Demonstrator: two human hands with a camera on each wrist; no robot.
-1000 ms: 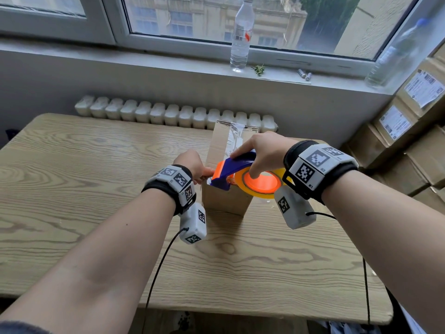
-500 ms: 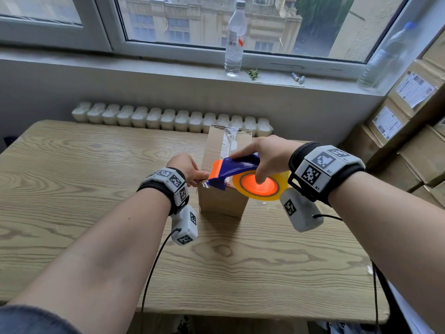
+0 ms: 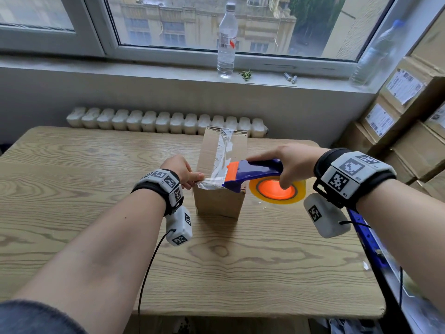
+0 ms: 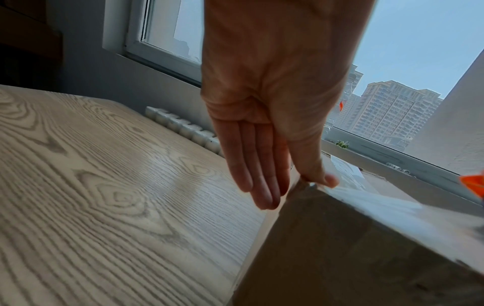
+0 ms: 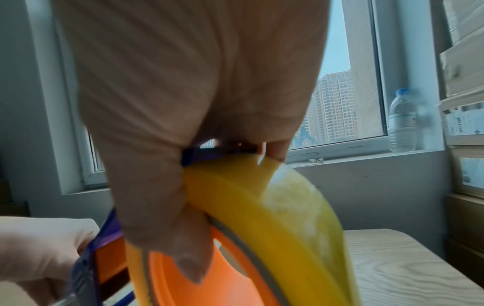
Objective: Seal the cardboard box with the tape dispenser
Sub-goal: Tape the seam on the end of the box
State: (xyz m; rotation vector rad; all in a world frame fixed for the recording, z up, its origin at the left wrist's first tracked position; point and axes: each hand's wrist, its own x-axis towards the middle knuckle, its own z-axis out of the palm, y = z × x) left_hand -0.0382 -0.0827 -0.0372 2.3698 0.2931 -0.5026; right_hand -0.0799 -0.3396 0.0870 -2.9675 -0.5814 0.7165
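On the pale wooden table [image 3: 96, 189] by the window, the brown cardboard box [image 3: 218, 201] is being taped. The clear tape strip [image 3: 212, 183] is pinched at the box's near left corner by the left hand [image 3: 181, 171]; the blue-and-orange tape dispenser [image 3: 252, 175] is gripped by the right hand [image 3: 289, 162]. Next, a pull to the right across the near edge seems needed.

"R1" on the right wristband [image 3: 344, 195]; box labels illegible.

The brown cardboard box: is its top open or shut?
Shut: the brown cardboard box has flat flaps with clear tape along the top.
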